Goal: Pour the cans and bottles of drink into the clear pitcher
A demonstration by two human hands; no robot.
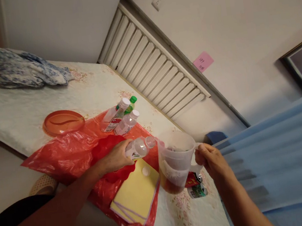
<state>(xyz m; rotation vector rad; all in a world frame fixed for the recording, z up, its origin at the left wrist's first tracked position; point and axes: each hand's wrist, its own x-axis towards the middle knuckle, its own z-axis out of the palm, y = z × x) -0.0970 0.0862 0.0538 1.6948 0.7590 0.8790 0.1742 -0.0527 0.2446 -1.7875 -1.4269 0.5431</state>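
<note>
My left hand (pixel 120 155) is wrapped round a clear plastic bottle (pixel 141 147) without a cap, tilted so its mouth points at a pitcher's rim. My right hand (pixel 211 158) grips the handle of that translucent plastic pitcher (pixel 176 161), which has brownish liquid low inside. Whether the bottle's mouth touches the rim, I cannot tell. Below the bottle, a white bottle cap (pixel 145 171) lies on folded yellow cloths (pixel 137 193). These rest on a red plastic bag (pixel 69 150) spread over the table. Under my left forearm is a red scalloped item (pixel 102 146), partly hidden.
Several capped bottles (pixel 127 123) stand beyond my left hand. An orange-red round lid (pixel 63 122) lies at the left. Two cans (pixel 197 191) are behind the pitcher. A white radiator (pixel 155 60) lines the wall, and a blue curtain (pixel 286 154) hangs at the right.
</note>
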